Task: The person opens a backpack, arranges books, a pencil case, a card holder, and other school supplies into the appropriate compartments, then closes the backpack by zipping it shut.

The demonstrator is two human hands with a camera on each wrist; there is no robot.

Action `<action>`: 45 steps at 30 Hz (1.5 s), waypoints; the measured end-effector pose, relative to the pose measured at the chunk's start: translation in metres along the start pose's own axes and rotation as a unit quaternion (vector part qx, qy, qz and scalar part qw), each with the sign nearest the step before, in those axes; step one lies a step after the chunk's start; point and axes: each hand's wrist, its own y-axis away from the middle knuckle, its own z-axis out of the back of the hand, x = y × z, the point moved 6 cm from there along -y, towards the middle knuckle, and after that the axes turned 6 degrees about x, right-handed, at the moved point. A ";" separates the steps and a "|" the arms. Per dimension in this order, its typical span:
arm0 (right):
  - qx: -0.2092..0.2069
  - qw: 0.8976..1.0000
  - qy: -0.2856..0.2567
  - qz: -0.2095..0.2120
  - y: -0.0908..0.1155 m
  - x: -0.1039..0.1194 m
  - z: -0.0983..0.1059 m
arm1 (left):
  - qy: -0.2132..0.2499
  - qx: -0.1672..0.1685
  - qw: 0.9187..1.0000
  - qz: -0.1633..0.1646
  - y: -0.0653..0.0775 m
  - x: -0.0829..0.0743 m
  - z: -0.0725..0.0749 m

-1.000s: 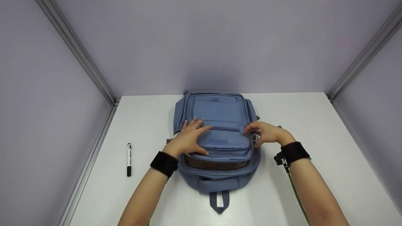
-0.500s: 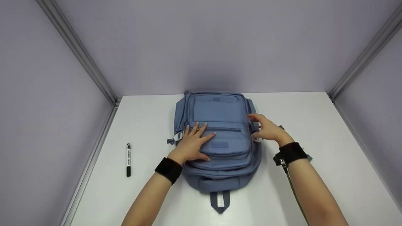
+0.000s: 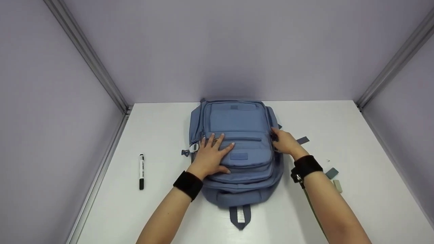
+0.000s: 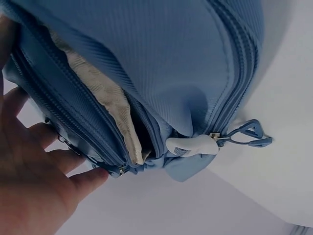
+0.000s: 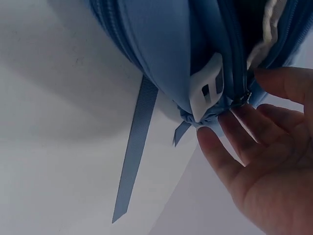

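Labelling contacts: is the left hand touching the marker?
No, the left hand rests on the backpack, apart from the marker.

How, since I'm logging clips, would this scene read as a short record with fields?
Bag: blue, lying on the table
Pocket: gaping, pale lining showing
Left hand: fingers spread on the bag's front
Right hand: fingertips at a zip on the bag's side; grip unclear
Marker: white and black, left of the bag
Blocks: green and pale, beside the right forearm
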 end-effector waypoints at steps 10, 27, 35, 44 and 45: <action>-0.008 1.000 -0.019 -0.004 -0.008 -0.003 -0.003 | 0.013 0.001 1.000 0.008 -0.005 0.007 0.001; -0.080 0.993 0.041 -0.076 -0.015 -0.012 0.003 | 0.032 0.005 0.999 0.006 -0.006 0.007 0.005; -0.091 0.990 0.083 -0.065 -0.013 -0.018 0.001 | 0.036 0.006 0.999 0.006 -0.006 0.007 0.004; -0.127 0.990 0.028 -0.055 -0.012 -0.016 0.008 | 0.029 0.011 1.000 0.007 -0.008 0.006 0.004; -0.122 0.991 0.018 -0.055 -0.012 -0.016 0.008 | 0.029 0.013 0.999 0.008 -0.008 0.006 0.004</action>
